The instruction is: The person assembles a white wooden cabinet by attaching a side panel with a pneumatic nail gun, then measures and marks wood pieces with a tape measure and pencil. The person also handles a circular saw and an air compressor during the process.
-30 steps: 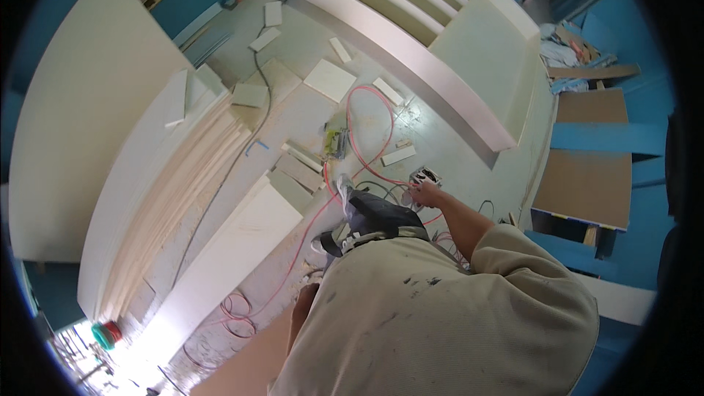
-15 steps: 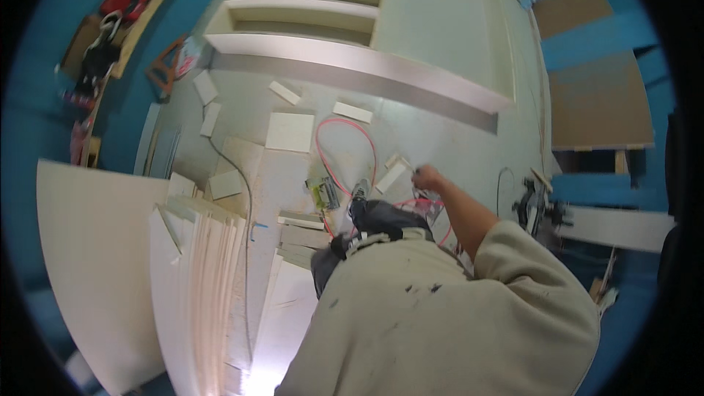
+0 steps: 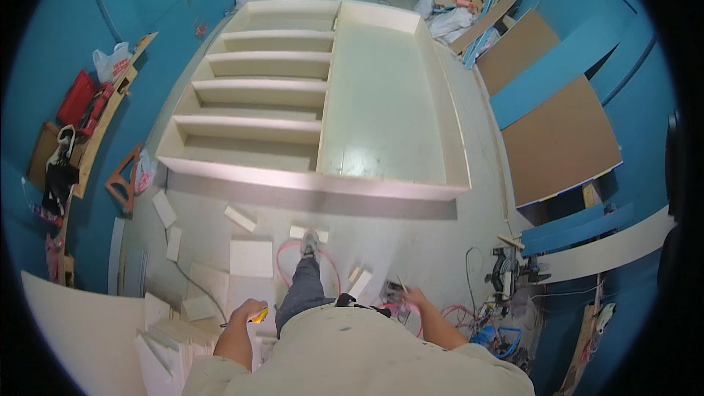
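I stand over a pale floor with one foot (image 3: 309,242) stepping forward. My left hand (image 3: 246,313) is closed around a small yellow tool (image 3: 259,315) near my hip. My right hand (image 3: 415,298) is out to the side with its fingers partly spread above a small dark object (image 3: 393,292); whether it grips that object is unclear. A red hose (image 3: 282,268) loops across the floor around my foot. A large cream cabinet carcass (image 3: 381,103) lies flat on the floor ahead, with shelves in its left half.
Cream offcuts (image 3: 251,257) lie scattered on the floor, with stacked cream boards (image 3: 165,334) at lower left. Brown and blue panels (image 3: 559,139) lean at right. Power tools and cables (image 3: 510,271) sit at lower right. A wooden bench with red bags (image 3: 84,106) runs along the left wall.
My view has swung so the cabinet now lies straight ahead. My left hand has come into view holding the yellow tool, and my right hand has dropped to my side.
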The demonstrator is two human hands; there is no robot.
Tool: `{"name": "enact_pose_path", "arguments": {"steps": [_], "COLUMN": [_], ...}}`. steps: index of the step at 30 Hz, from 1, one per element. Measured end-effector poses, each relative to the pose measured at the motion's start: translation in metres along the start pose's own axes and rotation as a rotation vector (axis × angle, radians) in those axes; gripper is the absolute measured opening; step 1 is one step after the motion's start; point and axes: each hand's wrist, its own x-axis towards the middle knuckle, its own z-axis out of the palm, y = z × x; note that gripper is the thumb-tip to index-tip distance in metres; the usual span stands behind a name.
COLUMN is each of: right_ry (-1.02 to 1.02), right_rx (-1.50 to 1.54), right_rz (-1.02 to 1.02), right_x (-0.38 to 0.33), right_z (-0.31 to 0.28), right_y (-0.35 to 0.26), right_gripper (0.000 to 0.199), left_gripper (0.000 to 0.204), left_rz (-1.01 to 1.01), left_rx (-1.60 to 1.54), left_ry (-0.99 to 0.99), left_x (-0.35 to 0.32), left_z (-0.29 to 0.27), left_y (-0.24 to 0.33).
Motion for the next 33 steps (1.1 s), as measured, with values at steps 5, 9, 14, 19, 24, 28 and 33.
{"name": "enact_pose_path", "arguments": {"steps": [5,9,14,19,24,28,33], "right_ry": [-0.061,0.333,0.488,0.351,0.184,0.108,0.113], "right_rx": [-0.293,0.171,0.229,0.150,0.114,0.060,0.246], "right_rz": [0.623,0.567,0.291,0.019,-0.218,-0.323,-0.335], "right_x": [0.008,0.042,0.084,0.200,0.213,0.215,0.217], "right_z": [-0.116,-0.119,-0.125,-0.149,-0.231,-0.281,-0.324], "right_y": [0.108,0.012,-0.131,-0.218,-0.348,-0.425,-0.456], "right_gripper": [0.023,0.022,0.025,0.030,0.032,0.031,0.024], "left_gripper": [0.048,0.065,0.061,0.055,0.047,0.054,0.061], "left_rz": [0.081,0.144,0.235,0.450,0.745,1.028,1.053], "left_rx": [0.332,0.643,1.103,1.226,1.031,0.803,0.935], "left_ry": [0.007,-0.156,-0.023,0.020,-0.131,-0.392,-0.577], "left_x": [0.070,0.114,0.112,0.178,0.081,-0.019,-0.049], "left_z": [-0.003,-0.042,-0.054,-0.064,0.074,0.181,0.253], "left_y": [0.133,0.213,0.398,0.539,0.727,0.828,0.898]}}
